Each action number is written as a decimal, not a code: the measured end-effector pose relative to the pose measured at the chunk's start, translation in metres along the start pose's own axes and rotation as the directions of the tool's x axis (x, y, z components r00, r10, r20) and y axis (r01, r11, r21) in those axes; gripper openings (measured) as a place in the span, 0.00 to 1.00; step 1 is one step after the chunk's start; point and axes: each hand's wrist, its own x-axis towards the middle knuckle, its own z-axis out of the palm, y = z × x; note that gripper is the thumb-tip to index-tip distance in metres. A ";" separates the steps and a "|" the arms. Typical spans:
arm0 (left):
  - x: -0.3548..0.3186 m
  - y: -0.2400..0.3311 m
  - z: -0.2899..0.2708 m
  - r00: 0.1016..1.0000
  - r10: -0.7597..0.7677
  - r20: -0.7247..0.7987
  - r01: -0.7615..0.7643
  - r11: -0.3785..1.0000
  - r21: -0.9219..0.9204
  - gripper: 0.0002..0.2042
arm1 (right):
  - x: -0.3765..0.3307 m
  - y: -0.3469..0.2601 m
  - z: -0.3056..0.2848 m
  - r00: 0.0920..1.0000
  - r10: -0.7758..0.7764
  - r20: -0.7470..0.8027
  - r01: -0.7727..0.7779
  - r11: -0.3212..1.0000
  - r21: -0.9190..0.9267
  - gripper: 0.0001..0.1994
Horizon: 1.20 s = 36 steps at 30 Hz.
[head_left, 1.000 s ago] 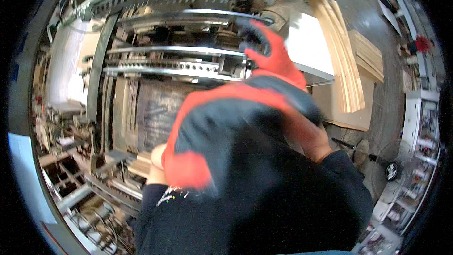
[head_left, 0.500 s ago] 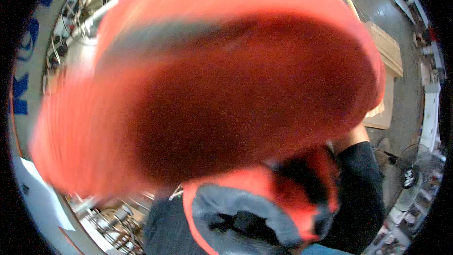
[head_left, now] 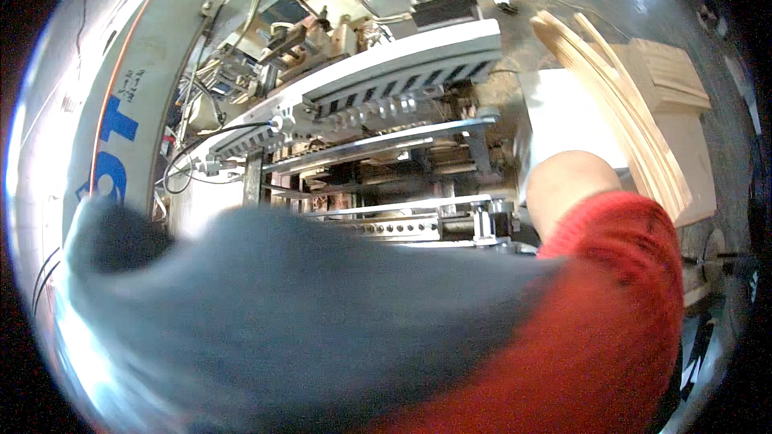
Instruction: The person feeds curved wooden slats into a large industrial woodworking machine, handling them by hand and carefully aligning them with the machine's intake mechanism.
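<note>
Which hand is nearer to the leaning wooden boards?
Likely the right: the only gloved hand visible, blurred near the camera, has its wrist just left of the boards; the left is unseen.

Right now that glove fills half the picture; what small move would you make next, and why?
Probably lower the gloved hand away from the camera. Its blurred grey and red glove sits close to the lens and hides the lower part of the metal machine. Which hand it is, and whether it holds anything, cannot be told.

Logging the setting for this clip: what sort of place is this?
Most likely a woodworking shop or factory floor: a large metal machine with slotted rails, a stack of thin plywood sheets beside it, and a red-and-grey work glove close to the camera.
</note>
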 end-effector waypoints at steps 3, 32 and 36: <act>0.003 -0.006 -0.009 0.999 -0.043 0.000 0.043 0.999 -0.008 0.19 | 0.002 -0.005 -0.004 0.998 0.045 0.046 -0.044 0.999 -0.023 0.30; 0.055 -0.040 0.050 1.000 0.009 0.027 -0.005 0.987 -0.160 0.19 | 0.022 -0.008 -0.061 0.984 0.173 0.046 -0.146 0.923 -0.356 0.25; 0.054 -0.043 0.051 0.996 0.071 -0.061 -0.079 0.986 -0.146 0.20 | 0.038 0.010 -0.065 0.980 0.196 -0.036 -0.195 0.905 -0.377 0.25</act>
